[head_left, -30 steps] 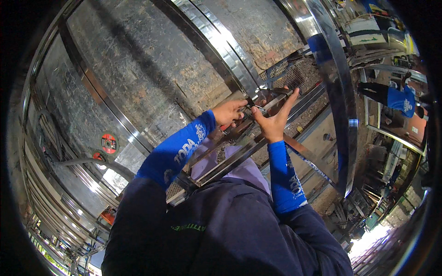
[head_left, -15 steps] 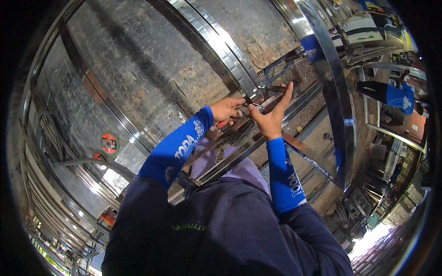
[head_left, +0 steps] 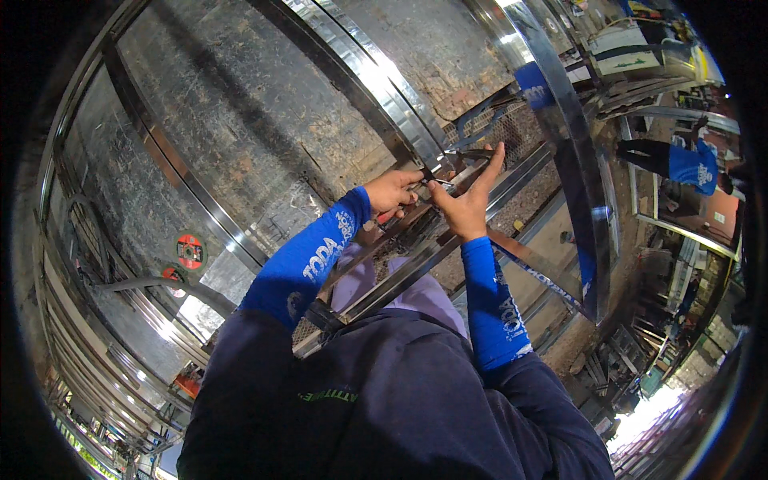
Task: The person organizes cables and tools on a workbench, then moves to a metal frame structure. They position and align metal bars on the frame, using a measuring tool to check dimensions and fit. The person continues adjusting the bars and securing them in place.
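My left hand (head_left: 390, 194) is closed, its thumb and forefinger pinched at a small dark piece by the near end of a shiny metal bar (head_left: 364, 60). Something red shows below its fingers, too covered to name. Facing it, my right hand (head_left: 467, 206) has its thumb against a thin pale piece (head_left: 444, 182) and its forefinger stretched up and away. A dark curved piece (head_left: 478, 153) lies beside that forefinger. Both hands are over a metal frame rail (head_left: 408, 276) that crosses in front of my body.
The worn sheet-topped table (head_left: 264, 104) bears long metal bars. A red-labelled disc (head_left: 190, 251) and a grey hose (head_left: 168, 282) lie at left. An upright shiny bar (head_left: 572, 160) stands close to my right. Farther right is another person in a blue shirt (head_left: 694, 166).
My view has shifted slightly. Both hands keep almost the same place and pose at the bar's end; the right thumb is still against the thin piece.
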